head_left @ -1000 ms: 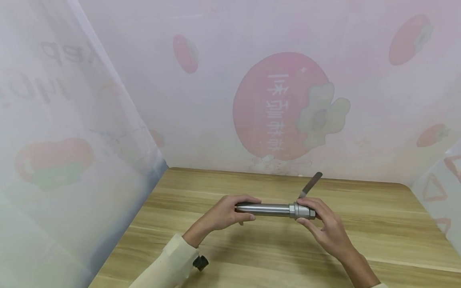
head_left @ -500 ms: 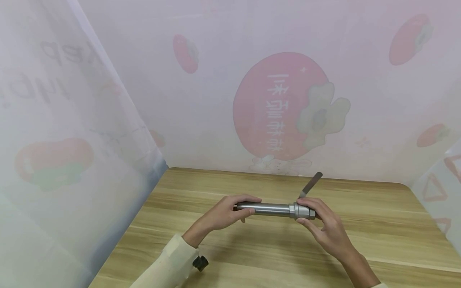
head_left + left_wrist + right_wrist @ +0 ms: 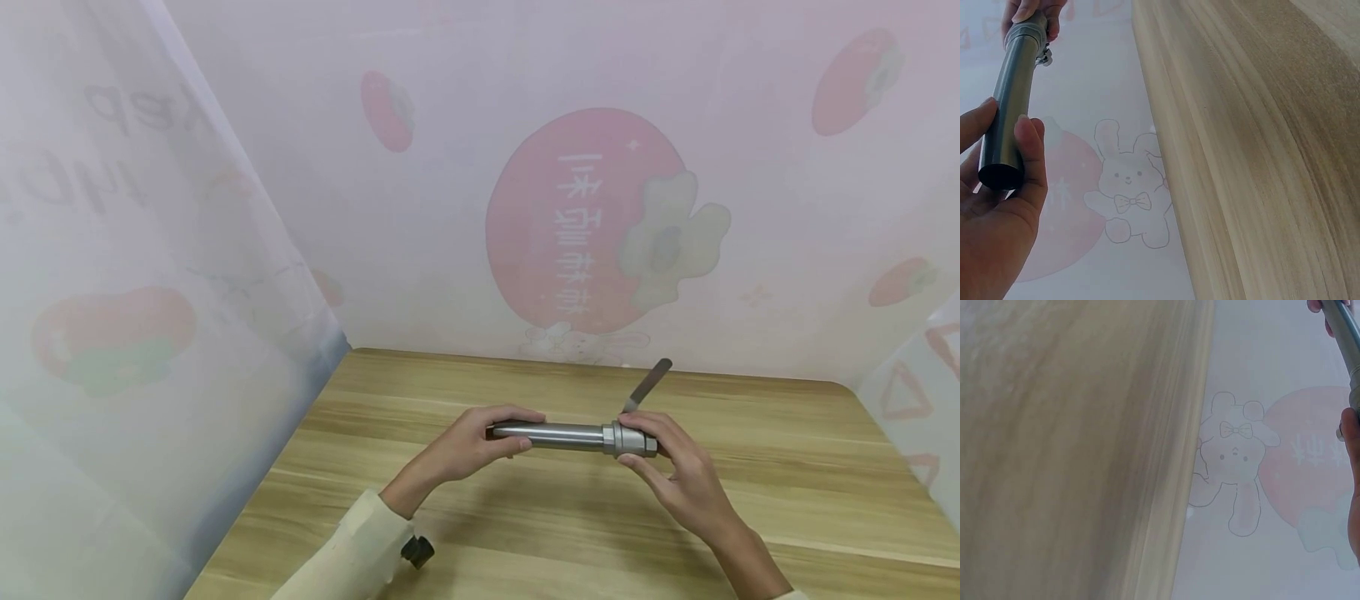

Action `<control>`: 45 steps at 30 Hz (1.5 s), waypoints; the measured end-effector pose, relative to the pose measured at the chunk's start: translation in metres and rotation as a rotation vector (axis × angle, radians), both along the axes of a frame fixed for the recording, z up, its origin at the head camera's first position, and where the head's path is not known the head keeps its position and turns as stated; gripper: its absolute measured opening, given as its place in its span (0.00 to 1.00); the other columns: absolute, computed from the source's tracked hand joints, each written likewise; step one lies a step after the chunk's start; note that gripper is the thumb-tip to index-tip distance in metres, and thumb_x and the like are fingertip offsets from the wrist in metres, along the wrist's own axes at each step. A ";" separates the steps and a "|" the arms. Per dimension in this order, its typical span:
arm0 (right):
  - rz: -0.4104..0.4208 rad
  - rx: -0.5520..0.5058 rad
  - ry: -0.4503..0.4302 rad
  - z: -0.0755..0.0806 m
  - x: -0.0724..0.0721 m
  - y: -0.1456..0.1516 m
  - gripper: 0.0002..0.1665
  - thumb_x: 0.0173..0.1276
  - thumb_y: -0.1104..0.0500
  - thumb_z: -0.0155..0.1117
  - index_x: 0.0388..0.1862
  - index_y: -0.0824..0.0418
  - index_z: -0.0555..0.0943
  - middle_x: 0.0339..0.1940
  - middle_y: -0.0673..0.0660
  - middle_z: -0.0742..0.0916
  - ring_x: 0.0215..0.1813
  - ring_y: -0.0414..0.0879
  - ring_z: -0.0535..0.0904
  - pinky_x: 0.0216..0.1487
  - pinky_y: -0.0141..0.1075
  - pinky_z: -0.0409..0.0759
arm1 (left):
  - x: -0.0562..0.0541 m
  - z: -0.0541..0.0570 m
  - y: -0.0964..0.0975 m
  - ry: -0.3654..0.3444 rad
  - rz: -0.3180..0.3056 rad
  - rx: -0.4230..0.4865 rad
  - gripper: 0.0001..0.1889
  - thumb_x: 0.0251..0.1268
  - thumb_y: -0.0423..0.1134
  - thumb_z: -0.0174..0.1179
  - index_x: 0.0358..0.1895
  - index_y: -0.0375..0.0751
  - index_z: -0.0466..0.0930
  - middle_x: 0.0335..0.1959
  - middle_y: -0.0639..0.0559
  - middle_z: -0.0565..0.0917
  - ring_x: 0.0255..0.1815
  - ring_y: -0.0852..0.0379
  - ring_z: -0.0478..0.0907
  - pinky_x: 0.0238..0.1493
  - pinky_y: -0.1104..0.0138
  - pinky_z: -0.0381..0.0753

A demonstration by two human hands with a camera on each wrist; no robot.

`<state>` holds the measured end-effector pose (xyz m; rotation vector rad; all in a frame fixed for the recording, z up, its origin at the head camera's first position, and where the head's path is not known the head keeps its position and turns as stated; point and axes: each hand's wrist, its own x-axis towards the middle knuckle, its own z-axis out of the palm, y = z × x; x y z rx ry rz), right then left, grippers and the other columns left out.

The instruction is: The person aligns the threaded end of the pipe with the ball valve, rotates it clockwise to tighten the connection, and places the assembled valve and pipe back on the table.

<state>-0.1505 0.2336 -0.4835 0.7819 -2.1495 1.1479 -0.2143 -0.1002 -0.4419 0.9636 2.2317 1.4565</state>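
Note:
A smooth steel pipe (image 3: 570, 436) lies crosswise above the table in the head view, joined at its right end to a metal ball valve (image 3: 628, 440). From the valve a lever handle (image 3: 648, 386) with a dark sleeve sticks up and away. My left hand (image 3: 463, 447) grips the pipe's free end between thumb and fingers. In the left wrist view the round end of the pipe (image 3: 1013, 106) shows dark inside the left hand (image 3: 1007, 212). My right hand (image 3: 693, 487) holds the valve body, thumb on the near side and fingers on the far side.
A wood-grain table (image 3: 420, 383) lies under both hands. Behind it hangs a pale printed curtain (image 3: 450, 250), and another curtain (image 3: 247, 275) runs along the left side. A small black device (image 3: 417, 551) sits by the left sleeve (image 3: 360, 533).
The left thumb has shifted over the pipe's near side and back down, and the left fingers have moved slightly around its end. The right hand and valve have stayed in place.

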 end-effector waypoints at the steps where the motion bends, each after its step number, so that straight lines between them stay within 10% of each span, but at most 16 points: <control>1: 0.000 0.000 -0.003 0.000 0.000 0.000 0.41 0.54 0.81 0.80 0.68 0.64 0.82 0.61 0.60 0.87 0.62 0.30 0.82 0.57 0.21 0.84 | 0.000 0.000 0.000 0.001 0.000 0.002 0.21 0.83 0.44 0.65 0.73 0.50 0.82 0.69 0.48 0.85 0.56 0.58 0.87 0.53 0.68 0.88; 45: 0.003 0.004 0.004 -0.001 -0.001 0.001 0.41 0.54 0.80 0.80 0.68 0.64 0.83 0.61 0.61 0.87 0.63 0.30 0.82 0.56 0.21 0.84 | -0.001 -0.001 0.005 0.131 0.062 -0.100 0.24 0.72 0.42 0.75 0.69 0.56 0.85 0.64 0.53 0.88 0.52 0.61 0.85 0.53 0.68 0.85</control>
